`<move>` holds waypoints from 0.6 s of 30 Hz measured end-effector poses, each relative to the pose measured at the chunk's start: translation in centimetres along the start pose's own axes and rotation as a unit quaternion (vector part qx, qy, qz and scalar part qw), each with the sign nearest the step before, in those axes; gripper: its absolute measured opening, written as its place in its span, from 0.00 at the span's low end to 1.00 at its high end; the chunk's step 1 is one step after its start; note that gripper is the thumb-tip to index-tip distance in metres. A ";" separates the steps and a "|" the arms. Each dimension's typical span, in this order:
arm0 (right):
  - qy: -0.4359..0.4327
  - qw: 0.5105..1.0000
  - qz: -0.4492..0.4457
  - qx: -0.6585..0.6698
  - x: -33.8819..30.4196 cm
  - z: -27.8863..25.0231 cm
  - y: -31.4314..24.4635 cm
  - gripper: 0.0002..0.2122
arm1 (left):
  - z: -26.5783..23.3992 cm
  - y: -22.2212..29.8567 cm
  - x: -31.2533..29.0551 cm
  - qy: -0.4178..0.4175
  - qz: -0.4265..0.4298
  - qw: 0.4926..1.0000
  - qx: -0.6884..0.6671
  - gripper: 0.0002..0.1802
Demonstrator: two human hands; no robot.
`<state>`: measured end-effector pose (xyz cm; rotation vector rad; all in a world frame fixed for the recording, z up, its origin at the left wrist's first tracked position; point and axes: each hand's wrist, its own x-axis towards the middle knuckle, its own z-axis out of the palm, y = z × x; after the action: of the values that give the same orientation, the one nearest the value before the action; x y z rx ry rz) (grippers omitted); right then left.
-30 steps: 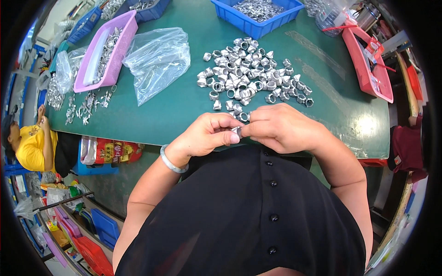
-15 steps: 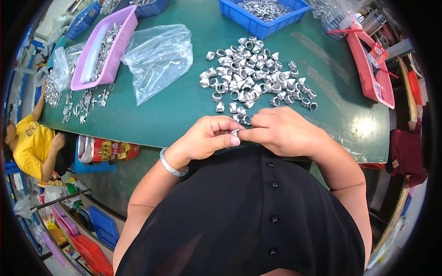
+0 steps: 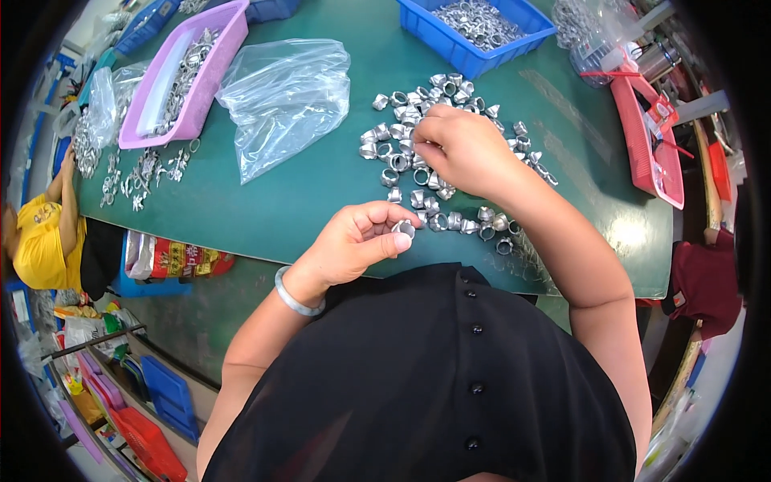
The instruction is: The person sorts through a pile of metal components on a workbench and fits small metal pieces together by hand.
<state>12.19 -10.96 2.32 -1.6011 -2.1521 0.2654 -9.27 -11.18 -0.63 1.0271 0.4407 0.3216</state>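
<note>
Green bench [image 3: 297, 210]: right hand [image 3: 464, 150] has moved from left hand [image 3: 353, 238] to ring pile [image 3: 399, 163].
Left hand pinches one metal ring [image 3: 406, 230] near bench edge; right hand's grip indeterminable; one clear bag [image 3: 293, 104] lies left.

Both arms are bare and bent at the elbows, reaching over the near edge of the desk [image 3: 297, 217]. The left forearm [image 3: 273, 329] angles inward, its wrist [image 3: 309, 281] over that edge. The left hand [image 3: 353, 241] sits just inside it, turned partly on its side, thumb [image 3: 385, 247] extended and fingers curled toward it in a pinch. The right forearm [image 3: 562, 237] slants inward and farther from the near edge, so the right hand [image 3: 466, 149] is the more extended. Its back faces up, its fingers bent downward, their tips partly hidden.
</note>
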 end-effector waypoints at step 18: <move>-0.021 0.990 0.070 0.119 1.5 0.1 0.9 0.06 | -1.2 -0.5 -0.3 0.074 0.043 0.996 -0.001 0.16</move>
<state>12.58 -9.20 2.18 -1.6200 -1.9551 0.5824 -10.09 -10.64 -1.49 1.0254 0.5312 0.4770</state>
